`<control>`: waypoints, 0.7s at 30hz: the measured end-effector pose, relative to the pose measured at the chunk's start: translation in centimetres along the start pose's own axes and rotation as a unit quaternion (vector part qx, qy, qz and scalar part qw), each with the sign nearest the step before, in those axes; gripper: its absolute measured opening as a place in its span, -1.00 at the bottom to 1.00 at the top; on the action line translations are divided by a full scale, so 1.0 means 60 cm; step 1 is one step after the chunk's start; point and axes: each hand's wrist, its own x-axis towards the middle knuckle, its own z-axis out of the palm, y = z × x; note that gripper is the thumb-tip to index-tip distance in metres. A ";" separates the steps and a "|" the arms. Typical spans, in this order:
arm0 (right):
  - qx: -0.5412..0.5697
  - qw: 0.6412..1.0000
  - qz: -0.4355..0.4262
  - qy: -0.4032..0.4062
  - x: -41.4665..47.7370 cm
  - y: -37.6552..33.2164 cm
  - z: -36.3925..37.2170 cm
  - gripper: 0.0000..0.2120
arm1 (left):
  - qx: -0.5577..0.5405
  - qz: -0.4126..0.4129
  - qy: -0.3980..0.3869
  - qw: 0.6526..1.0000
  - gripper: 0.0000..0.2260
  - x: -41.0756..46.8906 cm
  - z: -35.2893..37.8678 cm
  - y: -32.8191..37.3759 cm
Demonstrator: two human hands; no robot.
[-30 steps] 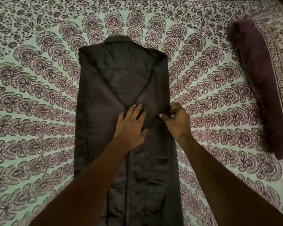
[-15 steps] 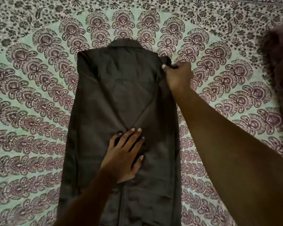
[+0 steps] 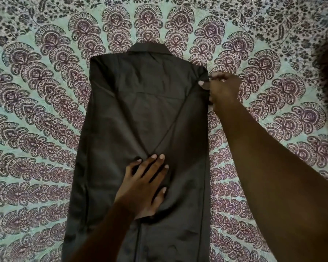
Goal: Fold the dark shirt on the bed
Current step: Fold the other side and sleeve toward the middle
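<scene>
The shirt [image 3: 140, 148] is laid flat at the bed's [image 3: 36, 129] centre, collar at 12 o'clock. Its middle is pressed by the spread left hand [image 3: 146, 188]; its 2 o'clock shoulder is pinched by the right hand [image 3: 223, 89]. Soft, light cloth is judged best gripped at edges

Only one view: head cam, wide-angle, looking fwd and steeply down from above the bed [image 3: 36, 114], close in. The shirt [image 3: 132, 114] fills the centre top to bottom, w/ both forearms entering from the bottom edge. No second view to overlap with.
</scene>
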 end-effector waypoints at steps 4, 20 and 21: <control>-0.069 0.996 -0.064 0.000 0.005 -0.018 -0.008 -0.53 | 0.000 -0.004 0.003 1.000 -0.42 -0.002 0.001 0.000; -0.053 0.989 -0.078 -0.113 -0.028 -0.005 -0.066 -0.56 | -0.099 -0.035 0.043 0.993 -0.54 0.017 -0.033 0.008; -0.040 0.988 -0.085 -0.120 -0.030 -0.002 -0.069 -0.58 | -0.115 -0.051 0.066 0.990 -0.59 0.033 -0.043 0.013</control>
